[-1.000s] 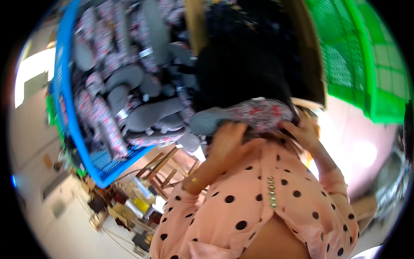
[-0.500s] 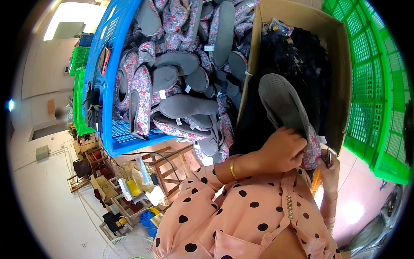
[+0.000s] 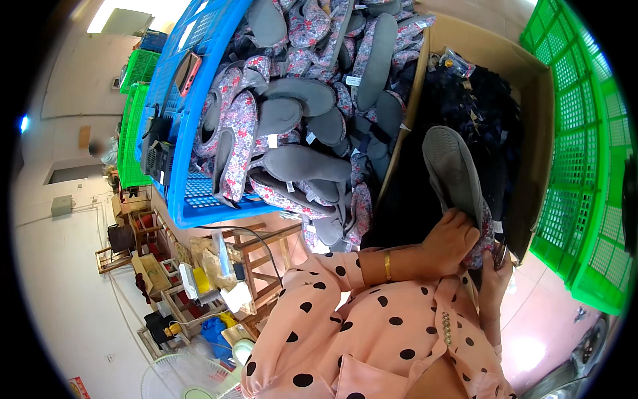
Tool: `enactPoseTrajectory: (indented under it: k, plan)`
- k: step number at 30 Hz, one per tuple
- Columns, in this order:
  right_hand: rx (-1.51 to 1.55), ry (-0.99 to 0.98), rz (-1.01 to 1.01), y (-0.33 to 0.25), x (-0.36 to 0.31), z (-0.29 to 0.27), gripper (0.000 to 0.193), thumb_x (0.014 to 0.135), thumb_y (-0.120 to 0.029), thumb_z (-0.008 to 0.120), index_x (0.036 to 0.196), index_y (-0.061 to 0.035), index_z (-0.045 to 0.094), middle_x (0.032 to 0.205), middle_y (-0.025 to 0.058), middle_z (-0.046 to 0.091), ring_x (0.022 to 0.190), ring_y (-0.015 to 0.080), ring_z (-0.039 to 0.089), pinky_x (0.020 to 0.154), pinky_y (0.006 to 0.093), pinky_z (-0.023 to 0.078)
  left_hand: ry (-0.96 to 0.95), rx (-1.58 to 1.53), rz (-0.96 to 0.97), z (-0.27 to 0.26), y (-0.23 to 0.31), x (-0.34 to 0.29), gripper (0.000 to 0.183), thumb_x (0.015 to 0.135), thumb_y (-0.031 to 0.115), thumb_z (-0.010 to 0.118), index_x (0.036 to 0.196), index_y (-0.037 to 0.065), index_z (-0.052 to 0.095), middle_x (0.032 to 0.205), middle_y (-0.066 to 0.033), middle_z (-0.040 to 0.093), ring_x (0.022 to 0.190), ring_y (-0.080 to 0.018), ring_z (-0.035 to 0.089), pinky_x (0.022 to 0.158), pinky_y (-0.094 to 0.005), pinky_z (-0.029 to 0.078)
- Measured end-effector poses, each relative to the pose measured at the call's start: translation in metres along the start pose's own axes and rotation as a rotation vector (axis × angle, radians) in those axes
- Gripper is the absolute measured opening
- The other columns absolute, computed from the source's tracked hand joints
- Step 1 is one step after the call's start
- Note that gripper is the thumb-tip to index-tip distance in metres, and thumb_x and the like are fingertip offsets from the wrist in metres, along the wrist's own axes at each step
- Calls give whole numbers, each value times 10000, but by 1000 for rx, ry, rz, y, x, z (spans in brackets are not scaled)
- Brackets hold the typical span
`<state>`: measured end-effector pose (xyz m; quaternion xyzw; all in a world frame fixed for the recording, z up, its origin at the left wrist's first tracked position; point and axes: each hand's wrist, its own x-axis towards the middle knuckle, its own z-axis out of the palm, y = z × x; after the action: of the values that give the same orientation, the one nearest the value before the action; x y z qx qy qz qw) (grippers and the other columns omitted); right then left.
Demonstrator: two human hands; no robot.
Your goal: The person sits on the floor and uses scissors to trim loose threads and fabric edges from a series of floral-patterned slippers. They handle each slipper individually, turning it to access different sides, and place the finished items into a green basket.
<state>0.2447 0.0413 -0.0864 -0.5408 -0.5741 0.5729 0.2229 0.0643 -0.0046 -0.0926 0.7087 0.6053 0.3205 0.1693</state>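
A grey-soled slipper (image 3: pixel 455 166) with flowered fabric sides is held tilted over the cardboard box, its toe end pointing up and away. My left hand (image 3: pixel 452 243), a gold bracelet on its wrist, is closed round the slipper's near half, fingers curled at the opening. Close by the heel end, my right hand (image 3: pixel 493 279) is closed on a small dark metal tool (image 3: pixel 500 254), mostly hidden by the fingers. A white tag (image 3: pixel 498 227) sticks out beside the slipper. Many similar flowered slippers (image 3: pixel 307 163) lie heaped in a blue plastic crate (image 3: pixel 176 133) to the left.
The cardboard box (image 3: pixel 537 153) in front holds dark items and a small clear packet (image 3: pixel 457 63). Green plastic crates (image 3: pixel 577 186) stand at the right. A phone (image 3: pixel 188 73) rests at the blue crate's side. Wooden stools (image 3: pixel 266 256) and a fan (image 3: pixel 193 379) are at lower left.
The view has shifted, so the crates and box sit further right. My right hand has come closer to the slipper's heel. My left hand keeps its grip.
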Motion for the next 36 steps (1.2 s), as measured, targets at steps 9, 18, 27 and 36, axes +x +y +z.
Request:
enactPoseTrajectory:
  k: [9,18,27,36]
  plan:
    - [-322,-82,-545,-79,11,-31,203,785,44,679,983,10,646,990,134,691,739,123,601,654,232,476,-540,-499,-128,-51,25,13,374,583,274,777,766,5,590,617,-140,594,576,-311,593,619,-388,490]
    - [-94,-991,-116,-72,23,-44,713,651,-606,798,888,44,625,721,74,553,702,153,532,648,293,431,-813,-1037,-412,-93,34,23,329,673,191,814,904,-7,686,720,-56,671,607,-113,599,554,-295,473]
    - [375,-727,581,-88,-31,-33,468,768,-140,762,1167,19,575,1008,51,632,887,106,605,810,230,493,-789,-921,-329,-85,30,18,358,701,234,794,952,-5,705,754,-92,674,656,-157,624,601,-289,472]
    - [477,-496,548,-79,-37,-31,361,802,-48,668,1148,17,584,1029,77,650,898,141,638,830,289,530,-709,-803,-339,-78,29,15,357,774,252,669,1017,-6,625,794,-155,639,715,-234,611,648,-342,477]
